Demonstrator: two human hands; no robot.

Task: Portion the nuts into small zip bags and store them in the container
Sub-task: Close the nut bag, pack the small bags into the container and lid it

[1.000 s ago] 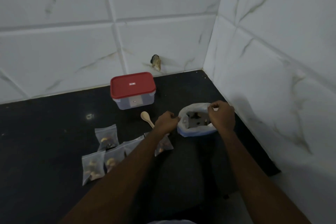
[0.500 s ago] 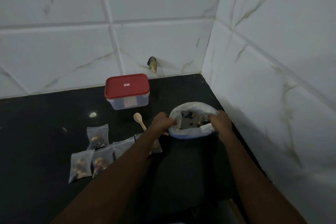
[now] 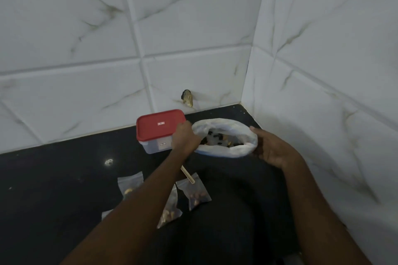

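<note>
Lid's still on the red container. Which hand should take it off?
Left, most likely. The left hand grips the rim of the white bag right beside the red-lidded container, while the right hand cups the bag's far side, so the bag lies between it and the container.

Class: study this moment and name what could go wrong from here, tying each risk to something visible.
1. The soft white bag, gripped at its rim by the left hand and right hand, might sag and spill nuts.
2. The left forearm passes over the small zip bags and wooden spoon; pulling back could sweep them.
3. The container is lidded, so storing may stall.
</note>
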